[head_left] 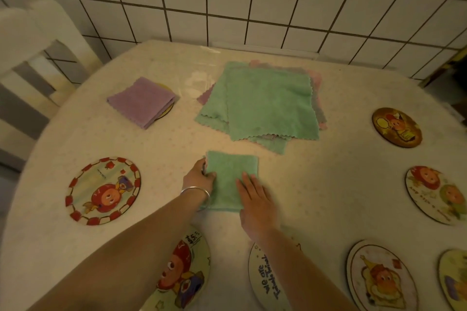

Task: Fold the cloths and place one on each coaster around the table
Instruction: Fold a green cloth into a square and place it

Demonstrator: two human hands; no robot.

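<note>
Green terry, folded into a tall rectangle: the folded green cloth (231, 179) lies flat on the table (328, 184) just in front of the person, its long axis running away from the viewer toward the tiled wall (252, 2), one short end nearest the body and the other pointing at the stack of unfolded cloths (265, 103). The left hand (198, 177), with a silver bangle (195, 192) at the wrist, pinches the cloth's left edge, its fingers curled round the layers there. The right hand (255, 199) lies flat on the cloth's near right corner, fingers straight and together, pressing it down.

Beyond the folded piece the stack is spread loosely, green on top with pink and grey edges showing beneath, apart from the folded cloth by a narrow strip of tablecloth. To the far left a folded purple cloth (142, 101) sits on a yellow-rimmed coaster (165, 111), covering most of it and turned at an angle.

Other round picture coasters ring the table bare: a red-bordered coaster (102, 190) at left, two near coasters (187, 272) partly under the forearms, and a brown coaster (396, 127) at right, with more toward the right edge. A white chair (32, 40) stands at the table's far left
</note>
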